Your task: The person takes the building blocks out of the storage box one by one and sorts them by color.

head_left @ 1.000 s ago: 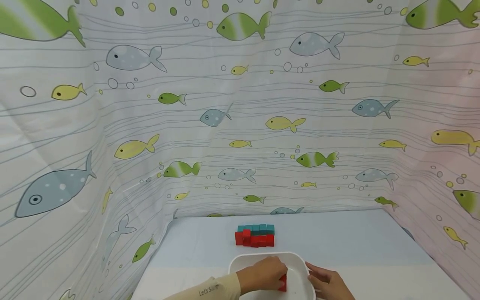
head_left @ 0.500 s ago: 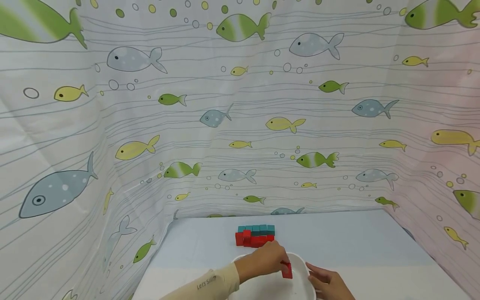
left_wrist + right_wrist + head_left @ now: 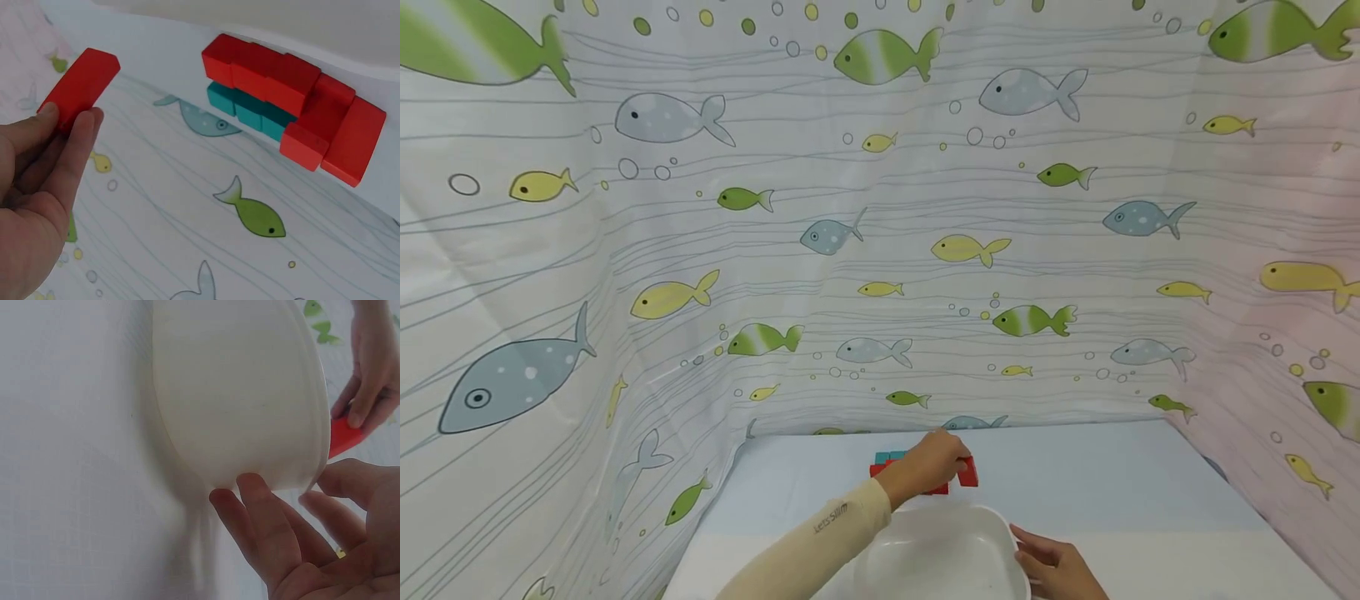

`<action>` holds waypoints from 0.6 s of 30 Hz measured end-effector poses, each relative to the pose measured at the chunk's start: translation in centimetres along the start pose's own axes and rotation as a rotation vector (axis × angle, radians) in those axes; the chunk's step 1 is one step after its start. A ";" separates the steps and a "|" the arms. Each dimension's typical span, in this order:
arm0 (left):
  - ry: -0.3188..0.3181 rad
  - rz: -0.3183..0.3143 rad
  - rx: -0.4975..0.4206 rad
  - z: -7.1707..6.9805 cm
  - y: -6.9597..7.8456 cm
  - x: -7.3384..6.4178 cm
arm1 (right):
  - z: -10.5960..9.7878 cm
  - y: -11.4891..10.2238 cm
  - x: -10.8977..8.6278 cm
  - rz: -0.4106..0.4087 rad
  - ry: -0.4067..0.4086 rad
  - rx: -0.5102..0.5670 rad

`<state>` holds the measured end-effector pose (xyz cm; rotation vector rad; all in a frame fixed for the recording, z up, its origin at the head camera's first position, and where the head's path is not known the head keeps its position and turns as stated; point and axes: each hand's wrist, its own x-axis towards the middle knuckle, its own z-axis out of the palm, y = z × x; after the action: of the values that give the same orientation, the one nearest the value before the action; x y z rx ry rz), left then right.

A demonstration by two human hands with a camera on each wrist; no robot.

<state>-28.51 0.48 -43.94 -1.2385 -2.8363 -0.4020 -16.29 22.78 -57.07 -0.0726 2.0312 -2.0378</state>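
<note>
My left hand (image 3: 928, 463) pinches a red rectangular block (image 3: 83, 87) between thumb and fingers, raised at the right end of the block row. In the left wrist view that row has red blocks (image 3: 262, 74) along one side and teal blocks (image 3: 250, 114) behind them. One red block stands taller at the row's left end, with a small one beside it. My right hand (image 3: 1060, 568) holds the right side of a white plastic basin (image 3: 951, 562), fingertips against its outer wall and rim. From the head, my left hand and forearm hide part of the row.
The basin sits at the near edge of the view, in front of the blocks, its inside bare. A white and pale blue tabletop (image 3: 1097, 483) extends to both sides. A fish-printed curtain (image 3: 880, 208) encloses the back and sides.
My left hand has lifted the red block out of the basin and carried it forward, over to the right end of the row. My right hand stays at the basin's side.
</note>
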 end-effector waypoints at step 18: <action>-0.040 -0.190 0.020 3.8 -3.0 2.5 | -0.4 0.4 0.3 -0.018 -0.021 0.024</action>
<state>-32.10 1.20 -47.99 -0.9875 -2.9954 -0.3553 -16.61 23.14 -57.54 -0.1083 2.0000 -2.0632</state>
